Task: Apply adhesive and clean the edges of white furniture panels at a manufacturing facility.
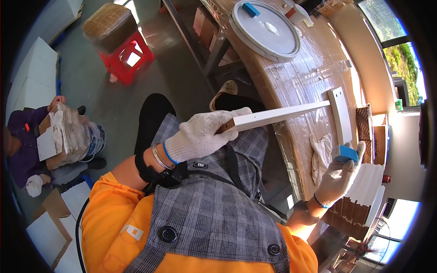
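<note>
My left hand (200, 135), in a white knit glove, is closed round the near end of a long white-painted wooden bar (282, 114). Bare brown wood shows at that end. The bar reaches across to the right over the table, its far tip close to a shorter white piece (340, 116) with small holes. In my gloved right hand (337, 183) is a small blue block (347, 154), like a sanding sponge, pinched between thumb and fingers and apart from the bar. A crumpled white cloth or glove (321, 157) lies on the table by that hand.
On the plastic-covered table (291, 84) stands a round grey lid (266, 36) bearing another blue block (251, 9). Stacked white strips (366, 186) rise at the right. A red stool (127, 59) carries a wrapped box. At left, a co-worker (27, 136) handles a wrapped bundle (68, 134).
</note>
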Demonstrator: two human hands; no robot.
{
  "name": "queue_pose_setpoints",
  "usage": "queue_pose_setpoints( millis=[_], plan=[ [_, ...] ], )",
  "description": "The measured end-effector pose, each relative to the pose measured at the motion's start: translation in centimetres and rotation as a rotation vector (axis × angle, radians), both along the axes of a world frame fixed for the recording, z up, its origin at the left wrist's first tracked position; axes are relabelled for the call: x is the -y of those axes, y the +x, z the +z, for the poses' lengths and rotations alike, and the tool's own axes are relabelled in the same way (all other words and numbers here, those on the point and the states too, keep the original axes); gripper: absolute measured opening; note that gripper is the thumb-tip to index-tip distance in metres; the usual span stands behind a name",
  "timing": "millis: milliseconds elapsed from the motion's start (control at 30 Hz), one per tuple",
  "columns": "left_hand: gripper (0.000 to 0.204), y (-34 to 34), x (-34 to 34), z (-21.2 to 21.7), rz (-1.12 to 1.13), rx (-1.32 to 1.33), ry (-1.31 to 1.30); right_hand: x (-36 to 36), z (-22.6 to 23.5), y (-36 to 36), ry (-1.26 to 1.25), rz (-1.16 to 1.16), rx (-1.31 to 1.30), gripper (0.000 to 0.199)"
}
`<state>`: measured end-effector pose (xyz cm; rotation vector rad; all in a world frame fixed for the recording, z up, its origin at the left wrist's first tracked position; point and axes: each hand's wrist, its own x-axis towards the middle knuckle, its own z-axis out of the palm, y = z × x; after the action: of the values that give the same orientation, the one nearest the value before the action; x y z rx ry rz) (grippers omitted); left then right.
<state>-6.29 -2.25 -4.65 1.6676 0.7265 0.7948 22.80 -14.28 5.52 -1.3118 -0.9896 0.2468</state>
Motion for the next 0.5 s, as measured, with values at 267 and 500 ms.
queue_pose_setpoints(
  millis=[267, 500],
  plan=[
    [0.035, 0.2, 0.5, -0.8, -0.043, -0.234, 0.978, 0.1, -1.0, 1.4, 0.097, 0.146, -0.261, 0.062],
    [0.032, -0.3, 0.2, -2.4, -0.039, -0.331, 1.008, 0.2, -1.5, 2.0, 0.044, 0.046, -0.229, 0.062]
  ],
)
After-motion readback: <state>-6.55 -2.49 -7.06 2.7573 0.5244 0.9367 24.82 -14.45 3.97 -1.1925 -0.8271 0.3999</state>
